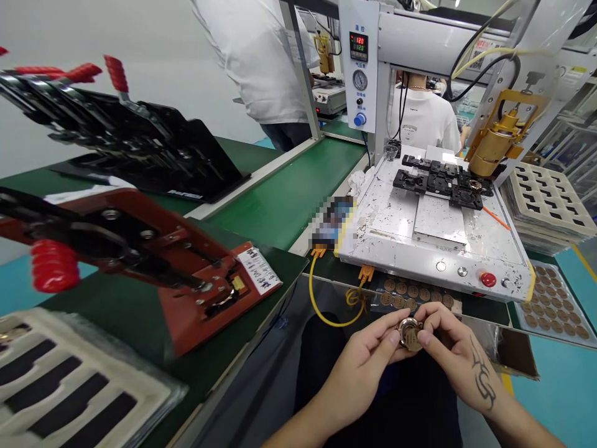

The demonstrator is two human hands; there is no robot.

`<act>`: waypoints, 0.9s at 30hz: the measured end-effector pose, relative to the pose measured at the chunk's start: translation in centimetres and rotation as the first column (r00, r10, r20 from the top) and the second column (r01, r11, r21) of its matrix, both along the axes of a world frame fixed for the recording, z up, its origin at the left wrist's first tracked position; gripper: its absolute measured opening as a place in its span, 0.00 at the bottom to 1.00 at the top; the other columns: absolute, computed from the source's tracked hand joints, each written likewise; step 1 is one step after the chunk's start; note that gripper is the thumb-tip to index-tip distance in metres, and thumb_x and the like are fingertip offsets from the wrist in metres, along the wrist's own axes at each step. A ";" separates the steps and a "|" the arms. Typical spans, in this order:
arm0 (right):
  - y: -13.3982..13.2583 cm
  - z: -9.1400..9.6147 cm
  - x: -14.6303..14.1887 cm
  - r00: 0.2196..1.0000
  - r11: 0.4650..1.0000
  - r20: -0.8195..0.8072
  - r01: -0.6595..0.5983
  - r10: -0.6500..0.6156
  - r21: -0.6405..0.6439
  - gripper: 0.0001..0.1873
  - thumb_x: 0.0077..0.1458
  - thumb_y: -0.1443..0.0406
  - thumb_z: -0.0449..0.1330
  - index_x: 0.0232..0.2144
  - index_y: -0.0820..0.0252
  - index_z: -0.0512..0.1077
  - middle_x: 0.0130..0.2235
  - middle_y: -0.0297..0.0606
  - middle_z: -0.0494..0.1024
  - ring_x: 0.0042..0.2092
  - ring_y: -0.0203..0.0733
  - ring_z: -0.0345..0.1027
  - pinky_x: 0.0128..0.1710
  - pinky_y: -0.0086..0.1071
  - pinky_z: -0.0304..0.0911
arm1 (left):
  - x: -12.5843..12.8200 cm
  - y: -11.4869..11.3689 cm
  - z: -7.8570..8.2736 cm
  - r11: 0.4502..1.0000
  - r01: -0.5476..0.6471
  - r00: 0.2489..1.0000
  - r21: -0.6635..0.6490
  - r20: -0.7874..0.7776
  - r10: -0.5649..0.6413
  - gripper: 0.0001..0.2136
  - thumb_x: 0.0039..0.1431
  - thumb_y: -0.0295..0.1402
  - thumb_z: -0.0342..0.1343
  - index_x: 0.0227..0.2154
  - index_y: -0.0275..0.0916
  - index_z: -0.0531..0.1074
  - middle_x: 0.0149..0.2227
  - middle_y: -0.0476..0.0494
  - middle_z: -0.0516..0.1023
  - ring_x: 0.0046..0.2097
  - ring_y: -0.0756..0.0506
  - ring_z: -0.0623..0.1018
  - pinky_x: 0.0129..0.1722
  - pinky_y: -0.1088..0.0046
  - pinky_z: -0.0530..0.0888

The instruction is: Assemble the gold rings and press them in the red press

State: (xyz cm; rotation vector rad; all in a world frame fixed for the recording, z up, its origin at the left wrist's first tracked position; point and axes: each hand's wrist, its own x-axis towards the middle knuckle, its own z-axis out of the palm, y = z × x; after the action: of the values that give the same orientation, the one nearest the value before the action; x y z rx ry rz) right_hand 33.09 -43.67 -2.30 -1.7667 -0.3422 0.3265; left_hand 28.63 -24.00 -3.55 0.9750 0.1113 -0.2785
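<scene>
Above my lap, my left hand [366, 354] grips a small shiny gold-rimmed watch case [407, 325] between thumb and fingers. My right hand [445, 342] meets it from the other side, its thumb and forefinger pinching the edge of a round brown sticker [412, 340]. This sticker lies over the lower part of the case; whether it is stuck down I cannot tell. Just beyond my hands is a sheet of similar round stickers [413, 291] at the machine's front edge.
A white benchtop machine [476, 261] with black fixtures [443, 180] and a gold dispensing head [494, 146] stands ahead. To the left are a red toggle press [186, 323] and a slotted tray [88, 379]. Stacked trays [545, 199] rise at right. Two people work beyond the green conveyor [284, 193].
</scene>
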 end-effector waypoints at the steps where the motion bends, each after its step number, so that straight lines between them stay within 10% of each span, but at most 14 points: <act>1: 0.2 0.0 -0.1 1.000 1.000 0.001 -0.008 0.008 0.005 0.15 0.67 0.53 0.63 0.32 0.55 0.71 0.47 0.40 0.75 0.48 0.48 0.69 0.51 0.38 0.64 | 0.0 -0.1 0.0 1.000 0.000 1.000 0.006 0.008 0.000 0.23 0.63 0.47 0.69 0.58 0.43 0.81 0.57 0.37 0.84 0.56 0.34 0.84 0.62 0.52 0.79; 27: 0.6 -0.4 -0.6 0.993 0.999 0.112 0.027 -0.023 -0.039 0.13 0.69 0.57 0.62 0.31 0.54 0.70 0.44 0.40 0.75 0.46 0.47 0.71 0.47 0.37 0.69 | -1.0 -0.4 0.0 0.960 -0.011 0.989 0.281 0.143 -0.030 0.21 0.71 0.42 0.60 0.63 0.42 0.77 0.58 0.36 0.83 0.56 0.34 0.84 0.61 0.54 0.80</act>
State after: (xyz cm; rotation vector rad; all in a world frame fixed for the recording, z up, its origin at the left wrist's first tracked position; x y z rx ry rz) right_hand 32.48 -43.03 -2.70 -1.8315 -0.3951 0.2184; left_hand 27.63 -24.44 -3.59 1.2758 0.0118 -0.2020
